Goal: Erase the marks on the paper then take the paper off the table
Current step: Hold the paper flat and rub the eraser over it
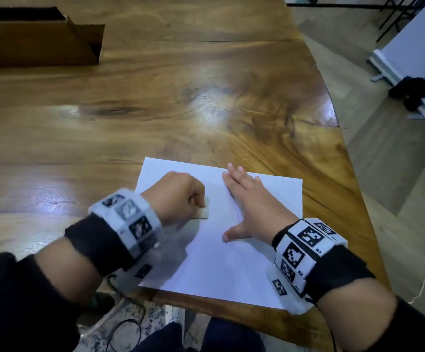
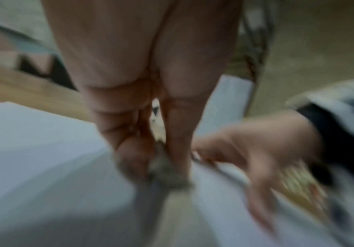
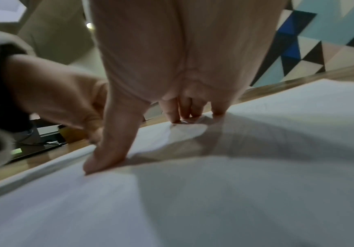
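Lying near the counter edge, one sheet of paper looks light, limp and easily creased; best lifted by a free corner. Two hands: the left hand pinches one small eraser against it, the right hand presses flat, fingers straight. Farther off sits one cardboard box.

An office or meeting room: large polished wooden table, rolled projection screen on the floor at two o'clock.
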`<state>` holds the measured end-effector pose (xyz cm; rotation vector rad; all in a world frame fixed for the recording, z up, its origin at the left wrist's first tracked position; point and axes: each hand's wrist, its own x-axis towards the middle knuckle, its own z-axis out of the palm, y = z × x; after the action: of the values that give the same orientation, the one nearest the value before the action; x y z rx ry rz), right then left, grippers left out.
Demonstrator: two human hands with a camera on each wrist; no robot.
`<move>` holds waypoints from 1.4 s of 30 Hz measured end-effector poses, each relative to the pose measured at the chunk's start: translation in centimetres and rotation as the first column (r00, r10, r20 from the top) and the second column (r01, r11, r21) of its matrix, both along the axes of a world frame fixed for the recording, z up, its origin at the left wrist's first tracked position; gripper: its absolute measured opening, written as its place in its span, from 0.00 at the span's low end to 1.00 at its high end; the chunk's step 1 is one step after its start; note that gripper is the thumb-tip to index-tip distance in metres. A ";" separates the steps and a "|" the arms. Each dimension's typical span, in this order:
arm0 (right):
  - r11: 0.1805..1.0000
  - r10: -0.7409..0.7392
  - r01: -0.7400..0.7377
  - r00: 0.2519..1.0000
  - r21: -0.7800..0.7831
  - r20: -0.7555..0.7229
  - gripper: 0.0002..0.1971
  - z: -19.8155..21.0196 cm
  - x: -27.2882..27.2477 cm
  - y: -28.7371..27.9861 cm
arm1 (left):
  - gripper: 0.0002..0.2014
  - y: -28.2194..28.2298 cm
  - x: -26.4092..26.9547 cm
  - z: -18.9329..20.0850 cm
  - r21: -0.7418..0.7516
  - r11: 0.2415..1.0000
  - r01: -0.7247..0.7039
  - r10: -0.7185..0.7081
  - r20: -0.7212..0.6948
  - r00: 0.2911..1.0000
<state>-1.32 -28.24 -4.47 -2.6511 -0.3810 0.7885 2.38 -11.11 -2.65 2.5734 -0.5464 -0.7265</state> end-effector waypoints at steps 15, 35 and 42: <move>0.999 0.015 -0.014 1.000 -0.041 0.017 0.66 0.0 -0.2 0.2 | 0.05 -1.7 2.8 -0.2 -0.055 0.997 0.054 -0.047 0.125 0.991; 0.994 0.032 -0.028 0.999 -0.109 0.036 0.68 0.0 -0.6 0.8 | 0.03 0.9 0.4 -1.1 -0.006 0.989 0.144 -0.144 0.032 0.989; 0.994 0.030 -0.025 0.999 -0.110 0.038 0.68 0.0 -0.5 0.8 | 0.02 -0.1 2.5 -0.8 -0.058 0.998 0.003 0.006 0.165 0.986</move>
<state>-1.86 -27.46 -4.51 -2.7726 -0.3962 0.7867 4.83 -11.17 -3.46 2.5936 -0.6075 -0.4919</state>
